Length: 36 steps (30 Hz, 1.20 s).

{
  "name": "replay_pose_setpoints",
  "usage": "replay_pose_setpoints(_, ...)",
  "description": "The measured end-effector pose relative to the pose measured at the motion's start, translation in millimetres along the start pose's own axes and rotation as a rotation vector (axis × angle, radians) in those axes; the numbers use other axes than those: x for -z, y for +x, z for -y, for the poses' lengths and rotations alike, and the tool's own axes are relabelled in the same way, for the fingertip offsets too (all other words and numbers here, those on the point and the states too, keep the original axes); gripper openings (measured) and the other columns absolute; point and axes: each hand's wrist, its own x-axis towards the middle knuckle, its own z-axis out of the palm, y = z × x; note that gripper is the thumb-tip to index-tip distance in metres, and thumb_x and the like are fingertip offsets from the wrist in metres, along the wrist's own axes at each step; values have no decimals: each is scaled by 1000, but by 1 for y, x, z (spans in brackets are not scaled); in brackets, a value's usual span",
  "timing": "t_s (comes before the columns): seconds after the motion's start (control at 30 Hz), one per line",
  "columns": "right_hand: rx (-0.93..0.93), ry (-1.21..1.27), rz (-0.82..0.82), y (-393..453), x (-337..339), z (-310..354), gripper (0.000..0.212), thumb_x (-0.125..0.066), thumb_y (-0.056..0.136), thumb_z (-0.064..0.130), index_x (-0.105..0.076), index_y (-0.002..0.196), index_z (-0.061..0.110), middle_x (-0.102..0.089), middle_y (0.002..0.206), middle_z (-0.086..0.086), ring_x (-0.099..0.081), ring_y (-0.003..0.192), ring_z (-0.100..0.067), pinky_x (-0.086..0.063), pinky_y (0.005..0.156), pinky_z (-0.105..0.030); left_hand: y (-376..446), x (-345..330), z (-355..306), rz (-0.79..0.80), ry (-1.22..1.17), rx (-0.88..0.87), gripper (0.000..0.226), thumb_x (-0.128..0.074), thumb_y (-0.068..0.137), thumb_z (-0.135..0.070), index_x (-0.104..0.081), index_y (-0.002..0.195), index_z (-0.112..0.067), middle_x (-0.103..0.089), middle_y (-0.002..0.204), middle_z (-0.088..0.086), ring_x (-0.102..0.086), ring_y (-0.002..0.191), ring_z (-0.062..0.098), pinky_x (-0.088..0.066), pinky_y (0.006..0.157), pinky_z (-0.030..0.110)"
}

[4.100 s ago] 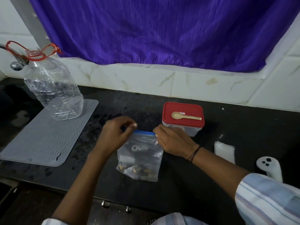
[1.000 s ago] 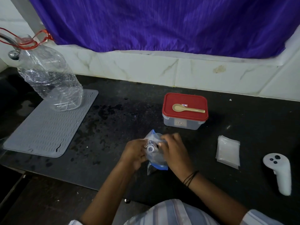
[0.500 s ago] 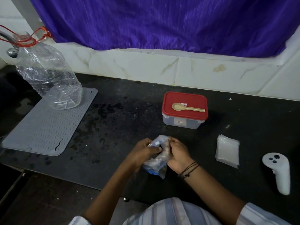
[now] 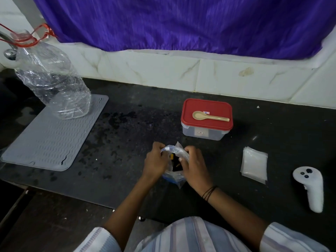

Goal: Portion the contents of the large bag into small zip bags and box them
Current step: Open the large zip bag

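Observation:
The large clear zip bag (image 4: 175,176) with a blue seal stands crumpled on the black counter (image 4: 127,135), its mouth spread apart. My left hand (image 4: 156,161) grips the mouth's left side and my right hand (image 4: 195,166) grips the right side. Dark and yellowish bits show inside the opening. A stack of small clear zip bags (image 4: 254,165) lies flat to the right. Behind the hands stands the clear box with a red lid (image 4: 207,119), shut, with a tan spoon (image 4: 210,116) lying on the lid.
A white hand controller (image 4: 311,188) lies at the far right. A grey ribbed mat (image 4: 52,137) covers the left of the counter, with a crumpled clear plastic bottle (image 4: 52,80) on its far end. White tiles and a purple curtain (image 4: 181,22) rise behind.
The bag was lying flat with both hands at its seal, then was lifted and bunched near the counter's front. Now its mouth is pulled apart between my hands and the contents show.

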Motion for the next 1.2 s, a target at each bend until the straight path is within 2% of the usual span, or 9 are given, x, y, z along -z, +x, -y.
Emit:
replay_pose_setpoints(0.1, 129, -246, -89, -2, -1, -8, 51, -69, 84, 13, -42, 127, 19, -45, 125, -10, -53, 107, -25, -53, 84, -39, 4, 1, 0, 13, 202, -84, 17, -55, 95, -24, -44, 107, -17, -63, 94, 3, -64, 84, 24, -44, 69, 35)
replay_pose_setpoints(0.17, 236, -341, -154, -3, 4, -7, 47, -68, 84, 19, -44, 125, 19, -44, 130, -10, -54, 109, -26, -54, 85, -37, 2, -1, 0, -21, 287, -169, 37, -63, 91, -34, -42, 114, -15, -61, 105, 6, -62, 91, 26, -44, 71, 34)
replay_pose_setpoints(0.27, 229, -369, -88, -2, 15, 3, 40, -55, 90, 45, -46, 126, 32, -46, 125, 10, -50, 113, -9, -47, 93, -32, -8, -3, -2, -102, 377, -259, 54, -68, 85, -36, -39, 125, -14, -53, 120, 9, -56, 105, 29, -46, 76, 36)
replay_pose_setpoints(0.4, 245, -247, 41, -7, 15, 1, 33, -49, 96, 37, -50, 126, 24, -48, 127, 5, -48, 114, -12, -45, 91, -30, -25, -13, 4, -181, 504, -414, 26, -60, 94, -23, -48, 115, -13, -48, 115, 10, -53, 98, 28, -43, 67, 32)
replay_pose_setpoints(0.47, 348, -429, 89, -5, 10, -7, 36, -50, 97, 38, -48, 129, 23, -40, 138, -1, -47, 118, -19, -49, 88, -31, -29, -19, 8, -179, 572, -387, 20, -53, 99, -22, -51, 118, -15, -47, 119, 9, -51, 101, 27, -41, 63, 30)
replay_pose_setpoints(0.6, 294, -513, 127, 2, 11, 1, 26, -43, 94, 56, -47, 114, 39, -51, 110, 11, -53, 96, -11, -48, 75, -31, -28, -21, 8, -108, 622, -378, 40, -52, 99, -18, -51, 139, -18, -51, 131, 9, -50, 111, 27, -50, 75, 33)
replay_pose_setpoints(0.73, 157, -546, 230, 8, 17, 6, 57, -62, 89, 30, -33, 137, 31, -37, 123, -2, -53, 102, -24, -52, 74, -37, -16, -6, -1, 31, 712, -390, 56, -46, 96, -8, -39, 150, -21, -48, 135, 7, -48, 117, 27, -49, 88, 35)
replay_pose_setpoints(0.9, -9, -577, 478, 18, 28, 13, 83, -65, 87, 36, -11, 150, 35, -43, 129, -8, -49, 114, -30, -49, 87, -44, -4, 17, -17, 181, 813, -261, 57, -53, 93, -12, -41, 145, -30, -42, 129, 7, -55, 113, 34, -51, 86, 44)
replay_pose_setpoints(1.2, 313, -557, 334, 5, 36, 3, 45, -61, 91, 32, -47, 134, 35, -32, 140, -1, -45, 117, -25, -50, 85, -35, -20, 9, -22, 170, 807, -311, 48, -61, 91, -24, -47, 138, -22, -45, 128, 5, -49, 118, 29, -51, 84, 41)
